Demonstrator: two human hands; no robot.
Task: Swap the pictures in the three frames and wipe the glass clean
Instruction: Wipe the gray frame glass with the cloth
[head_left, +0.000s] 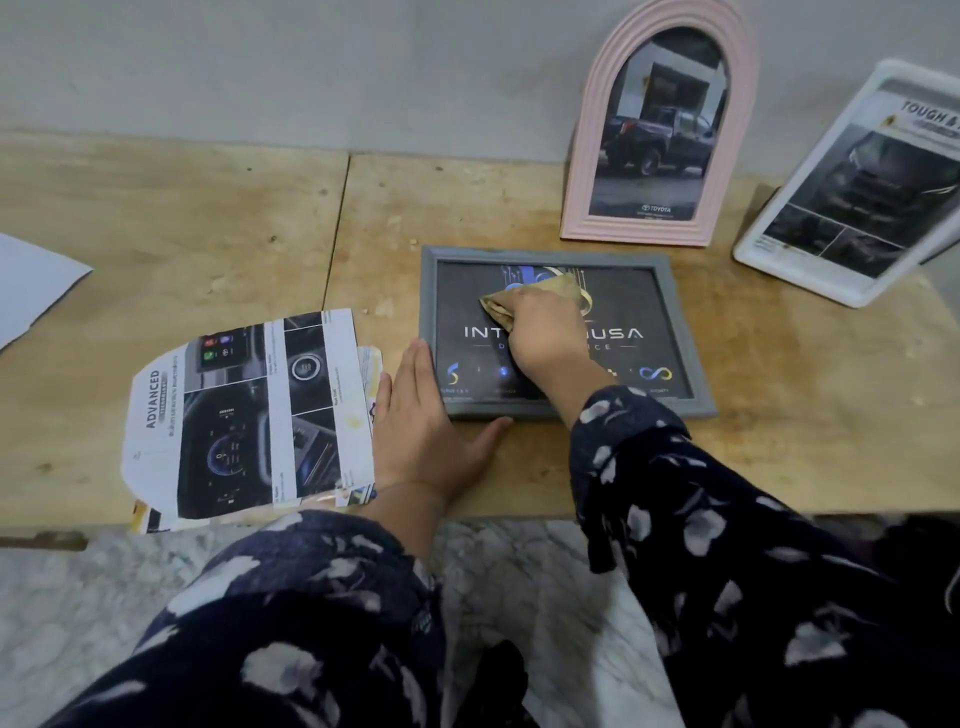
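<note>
The right hand (545, 332) clenches a tan cloth (524, 299) on the grey frame (691, 364) near the table's front edge; left-hand fingers (421, 374) lie straight, pressing its corner.

Counted: three frames — grey (567, 332), pink (660, 124), white (852, 192); one cloth (524, 297); several loose prints (244, 415), number indeterminable.

Head camera looks steeply down, close over the wooden table (208, 218).
</note>
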